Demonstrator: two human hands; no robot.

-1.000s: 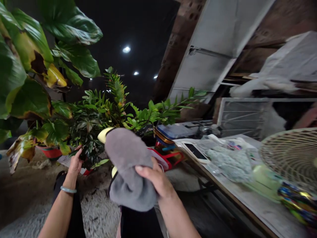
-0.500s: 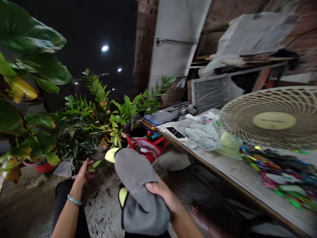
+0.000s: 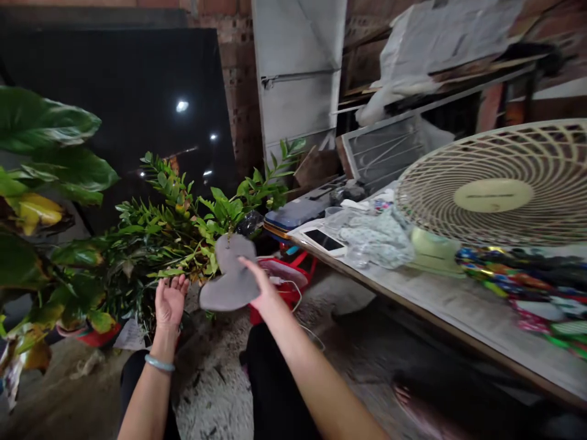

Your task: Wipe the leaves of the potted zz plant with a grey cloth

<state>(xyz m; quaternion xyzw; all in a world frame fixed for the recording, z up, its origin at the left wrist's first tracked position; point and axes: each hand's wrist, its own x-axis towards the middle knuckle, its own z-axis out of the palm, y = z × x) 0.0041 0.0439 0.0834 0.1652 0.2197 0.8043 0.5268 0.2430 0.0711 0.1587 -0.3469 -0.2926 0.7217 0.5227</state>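
Grey cloth (image 3: 229,282) farther forward, right hand (image 3: 260,282) clamped on it, left hand (image 3: 170,302) open, fan label (image 3: 494,195) illegible.

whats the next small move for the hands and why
Probably bring the left hand to the free side of the grey cloth piece: that hand looks open and empty, while the right hand alone grips the other side.

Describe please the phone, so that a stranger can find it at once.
Start at the big cream fan by the long table. Left of it lies a crumpled pale cloth; further left, near the edge, is the phone. Only it has a white frame around a dark screen.
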